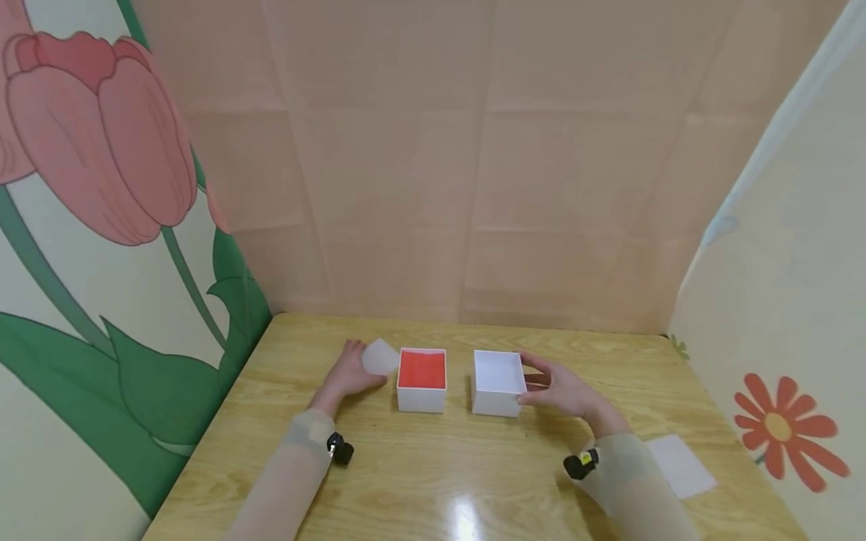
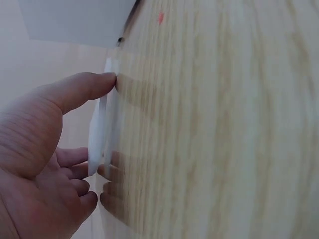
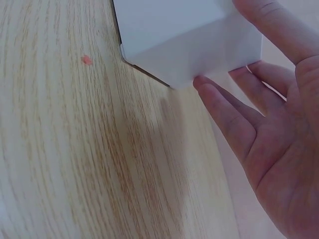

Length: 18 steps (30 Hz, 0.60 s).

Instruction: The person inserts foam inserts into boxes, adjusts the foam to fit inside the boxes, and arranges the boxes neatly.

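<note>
On the table's left, my left hand [image 1: 348, 373] holds a thin white square sheet [image 1: 380, 358] by its edges, thumb at the near side and fingers at the far side. In the left wrist view the sheet [image 2: 98, 129] is seen nearly edge-on, close over the wood. Just right of it stands a white box with a red lining [image 1: 422, 370]. To the right of that, a second white box [image 1: 497, 402], open-topped with a white inside, is gripped at its right side by my right hand [image 1: 561, 387]. The right wrist view shows fingertips against this box [image 3: 194, 45].
Another white sheet [image 1: 682, 467] lies at the right, partly behind my right forearm. A small red speck [image 3: 86, 59] marks the wooden table [image 1: 433, 466]. Fabric hangs behind the table, with flower-printed panels on both sides.
</note>
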### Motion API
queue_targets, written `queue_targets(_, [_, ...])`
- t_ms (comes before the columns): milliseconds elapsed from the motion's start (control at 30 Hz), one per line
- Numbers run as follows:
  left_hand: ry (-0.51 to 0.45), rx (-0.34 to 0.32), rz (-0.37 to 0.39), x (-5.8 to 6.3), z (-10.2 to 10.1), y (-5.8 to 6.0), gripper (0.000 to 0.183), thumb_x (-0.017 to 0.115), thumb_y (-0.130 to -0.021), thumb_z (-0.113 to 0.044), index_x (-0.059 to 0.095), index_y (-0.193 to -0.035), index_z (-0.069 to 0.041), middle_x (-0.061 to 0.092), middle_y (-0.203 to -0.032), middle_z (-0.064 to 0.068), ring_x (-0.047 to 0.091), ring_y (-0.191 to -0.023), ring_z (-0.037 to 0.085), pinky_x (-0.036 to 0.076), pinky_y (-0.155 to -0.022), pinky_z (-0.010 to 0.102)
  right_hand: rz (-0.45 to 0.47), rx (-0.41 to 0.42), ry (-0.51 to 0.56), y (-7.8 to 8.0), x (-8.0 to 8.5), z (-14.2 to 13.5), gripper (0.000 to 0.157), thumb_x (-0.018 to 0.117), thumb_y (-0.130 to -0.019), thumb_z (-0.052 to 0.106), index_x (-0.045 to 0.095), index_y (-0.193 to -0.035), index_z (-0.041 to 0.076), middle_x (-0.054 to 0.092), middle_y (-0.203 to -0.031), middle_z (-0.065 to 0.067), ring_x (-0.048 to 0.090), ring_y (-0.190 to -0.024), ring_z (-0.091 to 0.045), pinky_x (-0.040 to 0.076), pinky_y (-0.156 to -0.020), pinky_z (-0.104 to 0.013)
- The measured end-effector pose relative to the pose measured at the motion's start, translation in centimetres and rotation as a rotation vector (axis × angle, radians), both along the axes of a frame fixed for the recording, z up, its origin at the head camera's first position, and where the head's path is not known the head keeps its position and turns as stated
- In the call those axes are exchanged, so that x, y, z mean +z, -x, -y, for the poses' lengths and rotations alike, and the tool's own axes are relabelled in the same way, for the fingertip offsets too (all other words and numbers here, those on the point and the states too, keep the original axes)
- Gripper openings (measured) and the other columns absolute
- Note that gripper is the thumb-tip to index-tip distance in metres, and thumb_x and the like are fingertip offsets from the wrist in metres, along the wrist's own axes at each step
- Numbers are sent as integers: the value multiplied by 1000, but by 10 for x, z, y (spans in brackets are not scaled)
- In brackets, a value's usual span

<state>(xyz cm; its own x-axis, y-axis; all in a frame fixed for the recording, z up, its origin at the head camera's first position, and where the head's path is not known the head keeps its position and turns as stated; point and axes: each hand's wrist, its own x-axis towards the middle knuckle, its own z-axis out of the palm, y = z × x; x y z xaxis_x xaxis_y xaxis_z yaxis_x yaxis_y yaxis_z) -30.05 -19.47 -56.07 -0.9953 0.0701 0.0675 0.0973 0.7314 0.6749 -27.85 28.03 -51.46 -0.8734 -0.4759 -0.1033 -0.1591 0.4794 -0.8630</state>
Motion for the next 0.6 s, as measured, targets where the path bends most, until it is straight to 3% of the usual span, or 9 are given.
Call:
queue_targets(233, [7, 5, 9, 4, 4, -3, 95, 95, -75, -26, 47, -148, 11, 48, -147, 22, 58, -122, 38, 51, -106, 56, -3, 1, -10, -1, -1, 0, 108, 90, -89, 34, 24, -171, 8, 25, -175, -17, 48, -146, -46, 47, -113, -54])
queue_targets(467, [-51, 32, -2, 12, 8, -8, 92, 96, -71, -21, 49, -145, 6, 54, -130, 17, 61, -112, 35, 56, -96, 54, 2, 6, 0, 0, -2, 0, 107, 90, -90, 33, 24, -171, 9, 25, -175, -17, 47, -147, -47, 47, -113, -54])
queue_targets(600, [-54, 41, -7, 14, 12, -10, 93, 95, -74, -22, 47, -149, 6, 53, -141, 23, 61, -118, 38, 54, -101, 56, 1, 12, 7, 1, -2, 0, 106, 90, -90, 31, 25, -171, 8, 25, -175, -17, 47, -146, -47, 48, -113, -53])
